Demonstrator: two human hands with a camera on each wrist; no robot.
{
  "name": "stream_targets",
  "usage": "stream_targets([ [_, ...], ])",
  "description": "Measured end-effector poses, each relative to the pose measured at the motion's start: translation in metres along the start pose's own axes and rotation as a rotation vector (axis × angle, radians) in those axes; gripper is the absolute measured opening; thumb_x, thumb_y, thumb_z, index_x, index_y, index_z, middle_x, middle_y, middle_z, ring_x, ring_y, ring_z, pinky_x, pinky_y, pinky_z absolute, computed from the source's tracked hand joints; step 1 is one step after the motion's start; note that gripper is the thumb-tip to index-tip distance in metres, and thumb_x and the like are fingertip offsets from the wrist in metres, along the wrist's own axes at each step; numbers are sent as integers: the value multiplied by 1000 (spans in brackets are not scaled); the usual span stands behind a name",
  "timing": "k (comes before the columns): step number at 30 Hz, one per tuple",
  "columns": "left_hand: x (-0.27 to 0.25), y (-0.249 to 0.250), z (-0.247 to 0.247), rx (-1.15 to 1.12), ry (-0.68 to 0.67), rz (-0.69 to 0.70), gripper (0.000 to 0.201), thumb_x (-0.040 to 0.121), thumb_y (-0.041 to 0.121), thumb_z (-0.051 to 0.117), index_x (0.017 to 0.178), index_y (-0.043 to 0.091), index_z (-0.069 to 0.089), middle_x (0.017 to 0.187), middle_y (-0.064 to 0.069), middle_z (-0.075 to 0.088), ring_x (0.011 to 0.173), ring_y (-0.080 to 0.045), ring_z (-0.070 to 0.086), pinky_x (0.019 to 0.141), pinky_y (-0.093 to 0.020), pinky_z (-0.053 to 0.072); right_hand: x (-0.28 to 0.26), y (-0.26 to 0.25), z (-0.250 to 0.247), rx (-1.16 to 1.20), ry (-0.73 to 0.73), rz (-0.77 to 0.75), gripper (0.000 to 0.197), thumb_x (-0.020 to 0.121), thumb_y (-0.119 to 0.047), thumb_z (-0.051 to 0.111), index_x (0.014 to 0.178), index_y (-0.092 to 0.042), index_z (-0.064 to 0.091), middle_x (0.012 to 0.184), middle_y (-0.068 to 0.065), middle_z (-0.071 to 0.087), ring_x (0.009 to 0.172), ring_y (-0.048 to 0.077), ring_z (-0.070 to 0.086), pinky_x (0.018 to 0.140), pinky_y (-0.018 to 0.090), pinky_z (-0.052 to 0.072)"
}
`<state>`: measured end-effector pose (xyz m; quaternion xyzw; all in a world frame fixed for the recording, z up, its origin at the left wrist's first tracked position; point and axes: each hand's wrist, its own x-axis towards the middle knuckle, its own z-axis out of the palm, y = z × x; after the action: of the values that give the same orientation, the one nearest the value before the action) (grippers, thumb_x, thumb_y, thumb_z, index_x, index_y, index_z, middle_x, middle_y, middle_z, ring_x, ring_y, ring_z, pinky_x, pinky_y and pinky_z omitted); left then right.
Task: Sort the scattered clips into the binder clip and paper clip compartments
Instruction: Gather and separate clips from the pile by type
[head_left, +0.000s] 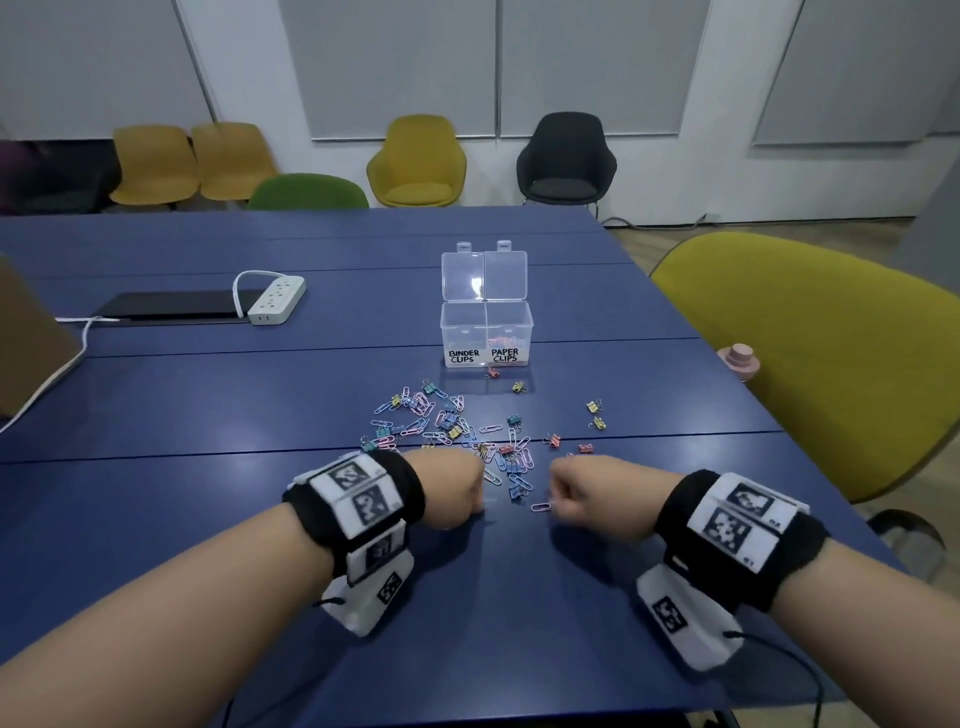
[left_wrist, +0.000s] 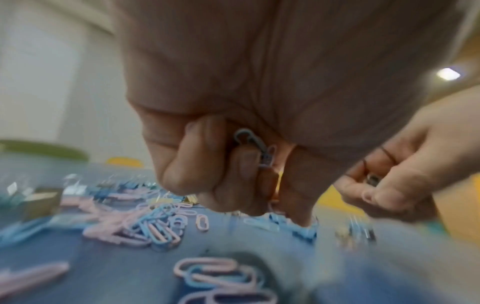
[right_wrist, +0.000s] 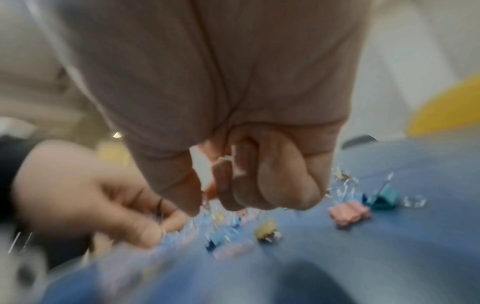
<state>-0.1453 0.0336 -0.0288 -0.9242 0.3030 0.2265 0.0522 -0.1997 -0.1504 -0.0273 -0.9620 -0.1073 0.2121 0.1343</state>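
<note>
- Clips (head_left: 457, 423) lie scattered on the blue table (head_left: 208, 395), paper clips and binder clips mixed, in a loose heap just near of the clear box (head_left: 487, 332); a few binder clips sit apart to the right (head_left: 596, 414).
- The clear box stands far of the heap with both lids up. Its left compartment is labelled BINDER CLIPS (head_left: 464, 356) and its right one PAPER CLIPS (head_left: 505, 355); pink clips show inside the right one.
- The left hand (head_left: 451, 488) is at the near edge of the heap, fingers curled in. In the left wrist view a blue paper clip (left_wrist: 250, 142) is tucked among those fingers, with other pale clips beside it.
- The right hand (head_left: 587, 491) is just right of the left, apart from it, fingers also curled. The right wrist view shows something pale (right_wrist: 228, 162) held in the curl; the blur hides what kind of clip it is.
- A pink paper clip (head_left: 541, 506) lies on the table between the two hands.
- Far left on the table are a white power strip (head_left: 276, 300) and a dark flat device (head_left: 176, 306).
</note>
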Motion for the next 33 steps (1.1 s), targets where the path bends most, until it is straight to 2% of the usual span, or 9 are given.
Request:
stream_targets([
  [3,-6,-22,-1,-605,37,1,19,97,24,47,80,15,51,71,-2,49,60,-16,42,52,-22,35,2,8,-5,699,74,50,18,94,-12,48,76,-13,44,63,1,44,51,12,33,44,20,32],
  [7,-16,-45,1,-1706,-30,-36,25,92,12,50,69,17,41,59,3,34,46,-7,27,36,-15,15,11,10,1,1448,138,72,29,92,3,49,68,-12,43,60,2,52,47,9,31,41,18,25],
  [11,-25,-61,4,-2127,-244,128,27,56,10,79,68,10,55,64,-1,43,47,-11,39,34,-18,24,21,5,3,1670,160,52,20,92,6,46,80,-9,50,61,4,50,43,8,38,37,16,27],
  [15,-26,-71,14,-2300,-286,164,27,48,3,73,60,9,50,67,-3,43,50,-13,41,36,-20,25,32,-5,5,1751,100,90,20,92,5,39,95,-4,56,66,5,44,47,11,38,36,17,26],
  [21,-22,-80,22,-2350,10,-47,19,56,7,54,62,12,37,63,-4,45,44,-13,41,32,-15,19,45,-44,4,1374,-16,86,25,93,-7,45,70,-16,44,61,0,37,47,9,29,41,18,20],
  [24,-24,-84,21,-2253,85,-189,11,69,7,47,68,13,37,60,-2,46,42,-10,41,30,-13,17,51,-67,2,716,-31,25,14,93,-20,52,80,-15,54,63,0,45,47,13,37,42,20,32],
  [27,-29,-89,18,-2107,100,-235,12,68,2,50,72,12,44,61,-3,48,43,-9,42,27,-12,18,57,-85,3,92,-20,-103,26,87,-30,62,96,-6,65,91,9,67,82,25,62,71,30,49],
  [30,-35,-95,17,-1903,63,-295,10,76,4,56,77,11,50,60,0,44,42,-7,37,27,-13,17,66,-97,10,-127,1,-115,34,82,-34,67,103,-7,64,104,12,67,96,29,62,79,32,50],
  [33,-35,-95,21,-1475,101,-355,26,94,29,55,72,15,54,53,6,32,38,-6,24,36,-15,13,77,-98,14,-189,0,-116,25,85,-24,65,102,-6,62,103,13,67,87,28,59,77,32,49],
])
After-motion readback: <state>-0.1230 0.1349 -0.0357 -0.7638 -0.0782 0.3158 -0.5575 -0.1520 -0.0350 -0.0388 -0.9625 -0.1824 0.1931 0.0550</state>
